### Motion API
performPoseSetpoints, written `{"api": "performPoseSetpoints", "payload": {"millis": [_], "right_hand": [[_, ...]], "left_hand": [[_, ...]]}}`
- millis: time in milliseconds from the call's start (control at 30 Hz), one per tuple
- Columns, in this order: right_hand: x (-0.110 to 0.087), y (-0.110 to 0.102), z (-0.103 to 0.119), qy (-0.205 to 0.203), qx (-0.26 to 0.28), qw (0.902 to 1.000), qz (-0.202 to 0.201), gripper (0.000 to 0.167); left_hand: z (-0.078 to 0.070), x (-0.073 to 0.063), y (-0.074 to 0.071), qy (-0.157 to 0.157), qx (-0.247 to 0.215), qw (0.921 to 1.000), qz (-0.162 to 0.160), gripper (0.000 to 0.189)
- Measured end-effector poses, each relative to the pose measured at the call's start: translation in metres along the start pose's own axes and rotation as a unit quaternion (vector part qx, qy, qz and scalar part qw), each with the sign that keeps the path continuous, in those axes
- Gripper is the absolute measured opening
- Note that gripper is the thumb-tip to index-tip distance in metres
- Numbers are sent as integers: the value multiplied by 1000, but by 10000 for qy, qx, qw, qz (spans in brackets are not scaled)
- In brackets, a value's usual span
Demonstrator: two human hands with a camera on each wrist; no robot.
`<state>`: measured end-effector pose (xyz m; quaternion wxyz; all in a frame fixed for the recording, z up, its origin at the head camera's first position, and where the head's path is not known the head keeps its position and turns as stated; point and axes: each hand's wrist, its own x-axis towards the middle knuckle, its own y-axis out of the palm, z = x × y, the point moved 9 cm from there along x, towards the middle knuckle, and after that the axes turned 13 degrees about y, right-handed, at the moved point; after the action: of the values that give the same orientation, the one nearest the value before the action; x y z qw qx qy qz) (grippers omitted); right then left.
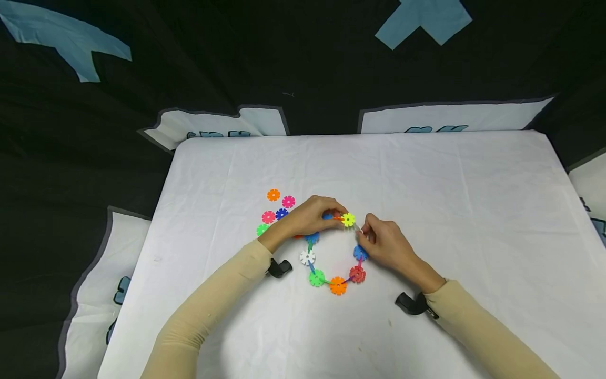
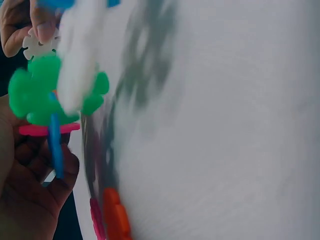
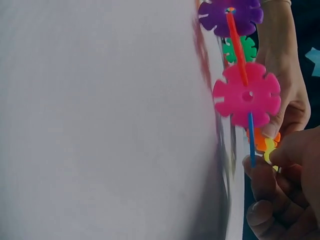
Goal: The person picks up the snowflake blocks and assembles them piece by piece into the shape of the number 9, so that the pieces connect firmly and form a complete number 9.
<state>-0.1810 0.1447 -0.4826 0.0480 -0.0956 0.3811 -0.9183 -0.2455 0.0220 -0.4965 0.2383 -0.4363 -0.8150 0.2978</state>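
Observation:
Notched plastic snowflake discs are joined edge to edge in a curved chain in the head view. It runs through a white disc (image 1: 307, 257), a green disc (image 1: 316, 278), an orange disc (image 1: 338, 285), a red disc (image 1: 357, 274) and a blue disc (image 1: 361, 253). My left hand (image 1: 314, 215) grips the chain's far part beside a yellow disc (image 1: 348, 219). Close by on the right, my right hand (image 1: 385, 242) pinches a small white disc (image 2: 37, 47) at the yellow one. The fingers partly hide where these two meet.
Loose discs lie beyond my left forearm, among them an orange one (image 1: 273, 195), a pink one (image 1: 288, 201), a dark blue one (image 1: 281, 213) and a light green one (image 1: 262, 229). A white cloth (image 1: 473, 210) covers the table. Black straps with curved mounts sit at both wrists.

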Motion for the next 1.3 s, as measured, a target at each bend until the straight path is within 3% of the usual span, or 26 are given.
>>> {"api": "performPoseSetpoints", "payload": {"millis": [600,900,1067,1200,1300], "right_hand": [[-4,1,-1,33,22,10000,-39,20],[-3,3,5,-292,-26,9996,53,22],[-1,-1,7,-407,34,9991,-104,23],[3,-1,2,-191,113,9997,-59,19],[4,2,-8,316,24,9991,282,18]], "left_hand": [[-1,-1,6,-193,-191,9995,134,30],[-1,-3,7,-328,-124,9993,-103,32],[-3,-2,5,-260,-208,9990,-302,32],[-4,1,1,-238,-55,9991,-349,32],[-1,1,1,-307,-43,9991,-283,37]]}}
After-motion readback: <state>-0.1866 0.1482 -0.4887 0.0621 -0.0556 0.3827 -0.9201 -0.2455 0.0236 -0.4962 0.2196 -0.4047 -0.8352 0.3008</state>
